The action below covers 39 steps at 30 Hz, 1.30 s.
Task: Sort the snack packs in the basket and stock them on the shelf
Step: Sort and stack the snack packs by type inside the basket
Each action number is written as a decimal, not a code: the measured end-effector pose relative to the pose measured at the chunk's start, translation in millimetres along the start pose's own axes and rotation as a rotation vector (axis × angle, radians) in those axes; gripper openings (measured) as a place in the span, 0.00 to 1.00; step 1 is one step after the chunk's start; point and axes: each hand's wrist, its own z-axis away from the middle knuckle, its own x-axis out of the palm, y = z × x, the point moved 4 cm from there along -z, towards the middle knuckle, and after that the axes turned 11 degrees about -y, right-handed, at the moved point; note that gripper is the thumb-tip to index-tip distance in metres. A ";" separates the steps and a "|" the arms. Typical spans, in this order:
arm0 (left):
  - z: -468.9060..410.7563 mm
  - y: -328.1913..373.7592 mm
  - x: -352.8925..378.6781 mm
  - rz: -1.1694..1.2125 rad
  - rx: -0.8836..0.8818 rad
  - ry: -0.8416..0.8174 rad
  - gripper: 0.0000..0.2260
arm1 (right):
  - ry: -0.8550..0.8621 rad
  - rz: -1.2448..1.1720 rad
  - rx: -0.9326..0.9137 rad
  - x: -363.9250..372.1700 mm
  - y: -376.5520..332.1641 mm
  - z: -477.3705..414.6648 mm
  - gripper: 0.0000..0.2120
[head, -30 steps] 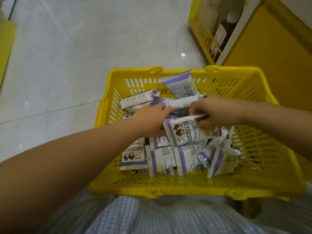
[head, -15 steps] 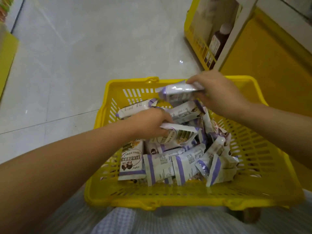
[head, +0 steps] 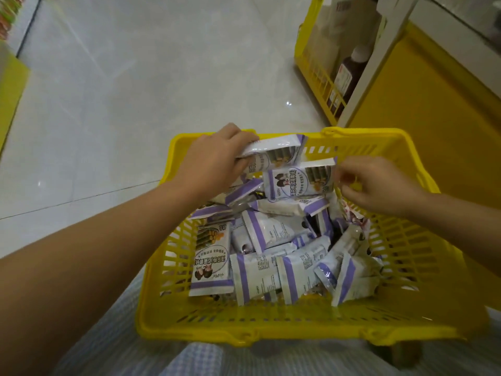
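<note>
Yellow shows first at the far left, where a ledge borders the pale tiled floor. From the lower left a bare forearm reaches across to the far rim of the plastic basket. There the left hand grips a white-and-purple snack pack by its left end, fingers curled round it, and the pack lies crosswise just above the rim.

Just below and to the right, a second snack pack stands face-up over the heap, printed side toward the camera. The right hand pinches its right edge with curled fingertips, though that hand is somewhat blurred.

Beneath both hands the basket holds a jumbled heap of loose packs. Some lie flat, and a row of them stands on end against the near wall. One at the left of the row shows its printed front. Checked blue-and-white cloth shows under the basket's near edge.

At the upper right, well apart from the basket, stands the shelf, with a low yellow rail. A brown bottle with a white label stands behind the rail, beside a white upright.
</note>
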 end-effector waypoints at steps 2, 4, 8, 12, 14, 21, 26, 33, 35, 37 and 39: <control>0.5 1.2 3.7 -0.117 -0.003 0.083 0.22 | -0.267 -0.048 0.071 18.0 6.3 6.8 0.13; -0.4 3.3 3.9 -0.229 0.041 0.141 0.28 | -0.552 -0.058 0.122 42.2 11.6 15.9 0.12; 4.0 14.9 16.4 -0.359 0.212 0.097 0.28 | -0.932 0.150 0.166 88.6 20.5 38.2 0.39; 8.4 20.6 33.1 -0.377 0.247 -0.044 0.24 | -0.955 0.448 0.091 106.7 29.2 48.5 0.53; 7.0 20.7 36.2 -0.367 0.234 -0.084 0.23 | -0.913 0.466 0.039 106.6 26.9 47.7 0.49; 4.1 22.0 35.2 -0.227 0.223 -0.117 0.19 | -0.870 0.059 0.006 86.1 3.5 50.5 0.23; 6.5 5.5 6.9 -0.014 0.177 0.052 0.10 | -0.625 -0.405 0.018 12.6 -25.7 24.3 0.17; 16.3 -18.5 -55.9 0.250 -0.023 0.559 0.09 | -0.110 -0.585 -0.046 -38.0 -81.8 -42.8 0.23; 22.1 -15.1 -60.5 0.224 0.015 0.607 0.09 | -0.025 -0.611 0.007 -27.9 -91.8 -62.6 0.23; 28.7 -8.5 -51.6 0.156 0.108 0.552 0.10 | 0.010 -0.671 0.064 -10.9 -101.5 -79.1 0.21; 34.9 -3.6 -30.7 0.095 0.165 0.400 0.14 | -0.072 -0.733 0.066 10.6 -114.3 -90.1 0.17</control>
